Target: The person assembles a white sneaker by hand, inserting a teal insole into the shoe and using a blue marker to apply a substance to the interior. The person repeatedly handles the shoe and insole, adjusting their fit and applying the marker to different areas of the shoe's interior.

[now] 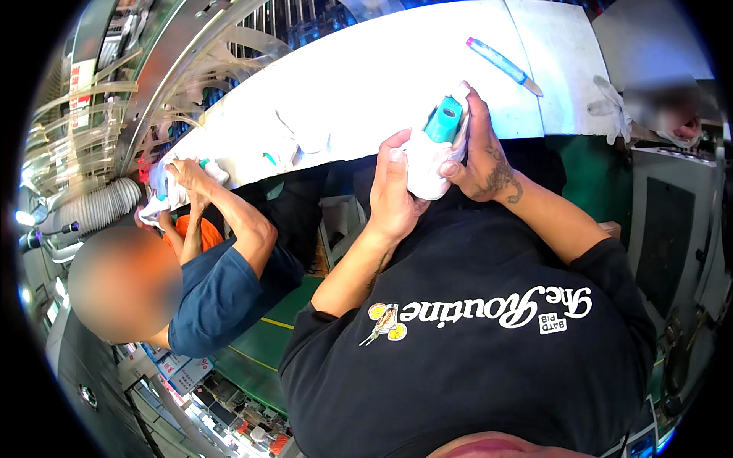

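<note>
My left hand (393,187) and my right hand (479,149) together hold a white sock-like fabric piece (426,164) pulled over a teal cylindrical form (444,120), just at the near edge of a bright white table (366,76). The left hand grips the lower side of the fabric. Fingers of the right hand wrap its upper right side, next to the teal end.
A blue-handled knife-like tool (504,65) lies on the table farther back. A white glove (613,107) lies at the right. At the left a co-worker's hands (183,179) handle white fabric by a ribbed hose (99,204). Green floor lies below.
</note>
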The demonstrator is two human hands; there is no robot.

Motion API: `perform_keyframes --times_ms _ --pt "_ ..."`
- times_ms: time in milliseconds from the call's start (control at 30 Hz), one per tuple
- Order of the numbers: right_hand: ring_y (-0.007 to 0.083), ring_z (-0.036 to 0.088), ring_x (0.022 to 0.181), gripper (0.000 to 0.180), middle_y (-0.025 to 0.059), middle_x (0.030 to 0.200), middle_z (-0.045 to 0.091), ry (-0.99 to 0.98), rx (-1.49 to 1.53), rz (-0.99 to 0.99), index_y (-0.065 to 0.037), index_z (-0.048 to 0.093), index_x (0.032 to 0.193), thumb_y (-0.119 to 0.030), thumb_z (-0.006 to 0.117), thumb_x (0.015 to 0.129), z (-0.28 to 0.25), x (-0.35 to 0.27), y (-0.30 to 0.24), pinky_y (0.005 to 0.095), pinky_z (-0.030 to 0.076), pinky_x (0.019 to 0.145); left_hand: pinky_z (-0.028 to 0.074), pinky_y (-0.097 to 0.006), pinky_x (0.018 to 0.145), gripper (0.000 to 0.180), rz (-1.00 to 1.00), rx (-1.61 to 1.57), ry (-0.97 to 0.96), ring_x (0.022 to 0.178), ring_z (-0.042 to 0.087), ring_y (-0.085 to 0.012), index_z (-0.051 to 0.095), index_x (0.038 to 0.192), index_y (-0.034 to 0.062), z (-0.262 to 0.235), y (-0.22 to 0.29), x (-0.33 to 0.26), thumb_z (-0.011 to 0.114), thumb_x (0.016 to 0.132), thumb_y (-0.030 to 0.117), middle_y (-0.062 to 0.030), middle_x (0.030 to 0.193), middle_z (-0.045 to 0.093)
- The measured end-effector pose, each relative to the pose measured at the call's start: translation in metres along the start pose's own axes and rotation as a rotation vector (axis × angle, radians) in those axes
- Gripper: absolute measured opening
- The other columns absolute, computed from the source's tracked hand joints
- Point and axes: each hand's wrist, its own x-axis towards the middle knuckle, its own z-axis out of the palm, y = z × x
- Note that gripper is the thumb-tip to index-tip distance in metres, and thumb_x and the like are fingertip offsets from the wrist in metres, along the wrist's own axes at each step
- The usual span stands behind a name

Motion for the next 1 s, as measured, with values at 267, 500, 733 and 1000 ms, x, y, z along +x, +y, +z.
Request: perform_keyframes --times_ms 267,500,733,1000 --pt "0.0466 0.034 0.152 0.131 0.031 0.162 0.027 -0.041 0.158 0.046 0.002 0.004 0.17 -0.075 0.075 0.091 0.001 -0.009 0.009 0.0592 0.031 0.126 0.063 -0.039 0.083 0.051 0.19 -0.104 0.017 0.102 0.074 -0.0301 0.036 0.15 0.008 0.007 -0.023 0.002 0.034 0.12 0.048 -0.0242 0.132 0.064" --pt "0.0465 0.031 0.154 0.128 0.0298 0.162 0.026 -0.05 0.119 0.039 -0.002 0.004 0.171 -0.075 0.074 0.092 0.007 -0.008 0.01 0.0584 0.031 0.126 0.06 -0.033 0.072 0.053 0.139 -0.112 0.047 0.091 0.073 -0.0251 0.038 0.146 0.0075 -0.002 -0.024 0.005 0.036 0.118 0.052 -0.0214 0.121 0.068" --pt "0.0411 0.041 0.149 0.117 0.0233 0.157 0.04 -0.038 -0.135 0.0 -0.009 0.021 0.172 -0.08 0.068 0.092 0.003 0.017 -0.001 0.056 0.035 0.122 0.059 -0.032 0.069 0.075 0.225 0.546 -0.195 0.086 0.074 -0.024 0.033 0.154 -0.0032 -0.065 0.015 0.013 0.067 0.105 0.042 -0.02 0.12 0.07" --pt "0.0336 0.049 0.14 0.101 0.0169 0.15 0.051 -0.061 -0.221 0.007 -0.018 0.03 0.173 -0.078 0.061 0.097 0.008 0.028 -0.006 0.0597 0.03 0.118 0.06 -0.04 0.094 0.066 0.225 0.97 0.013 0.102 0.078 -0.0263 0.06 0.135 -0.0095 -0.048 0.044 0.01 0.086 0.087 0.028 -0.0215 0.11 0.079"
